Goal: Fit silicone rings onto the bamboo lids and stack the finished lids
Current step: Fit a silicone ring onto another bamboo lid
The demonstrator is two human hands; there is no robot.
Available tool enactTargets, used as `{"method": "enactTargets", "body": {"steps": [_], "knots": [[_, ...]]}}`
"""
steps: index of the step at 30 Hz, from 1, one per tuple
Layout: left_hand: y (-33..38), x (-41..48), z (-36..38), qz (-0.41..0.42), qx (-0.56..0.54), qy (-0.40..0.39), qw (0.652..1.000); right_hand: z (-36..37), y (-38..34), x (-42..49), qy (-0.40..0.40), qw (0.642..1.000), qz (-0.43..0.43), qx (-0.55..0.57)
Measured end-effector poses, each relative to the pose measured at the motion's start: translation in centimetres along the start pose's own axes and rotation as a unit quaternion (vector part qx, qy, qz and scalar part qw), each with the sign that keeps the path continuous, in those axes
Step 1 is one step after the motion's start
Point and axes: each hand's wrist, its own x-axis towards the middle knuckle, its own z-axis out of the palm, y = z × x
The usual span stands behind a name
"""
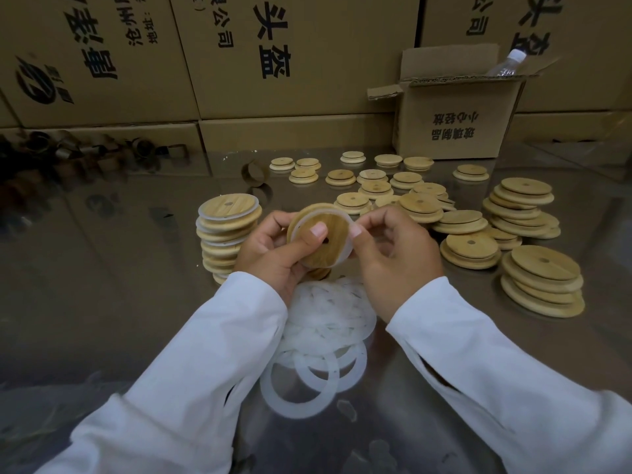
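A round bamboo lid (337, 230) with a small centre hole is held up over the table, its underside towards me. My left hand (277, 253) grips it, the thumb pressing on its face. A translucent silicone ring (346, 249) lies around the lid's inner step, and my right hand (393, 248) pinches the ring at the lid's right edge. To the left stands a stack of finished lids (227, 234) with white rings showing between them. A heap of loose silicone rings (325, 333) lies on the table under my hands.
Several bare bamboo lids (519, 213) lie scattered and piled to the right and behind. An open small cardboard box (455, 121) with a plastic bottle (506, 65) stands at back right. Large cartons (239, 56) wall the back. Metal rings (68, 152) lie at the far left on the shiny steel table (102, 268).
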Motion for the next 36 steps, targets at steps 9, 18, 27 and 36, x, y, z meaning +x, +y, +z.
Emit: {"method": "enactTargets", "body": {"steps": [9, 18, 27, 36], "knots": [[0.12, -0.06, 0.18, -0.020, -0.019, -0.002, 1.000, -0.09, 0.11, 0.62, 0.027, 0.999, 0.026, 0.013], [0.21, -0.05, 0.30, -0.035, -0.042, 0.004, 0.999, 0.09, 0.23, 0.79, 0.018, 0.998, 0.053, 0.035], [0.72, -0.07, 0.33, -0.030, -0.022, 0.066, 0.997, -0.33, 0.03, 0.55, -0.056, 0.989, 0.052, 0.126], [0.64, -0.02, 0.59, -0.043, -0.026, 0.072, 0.996, 0.00, 0.36, 0.19, -0.008, 0.998, 0.037, 0.053]]}}
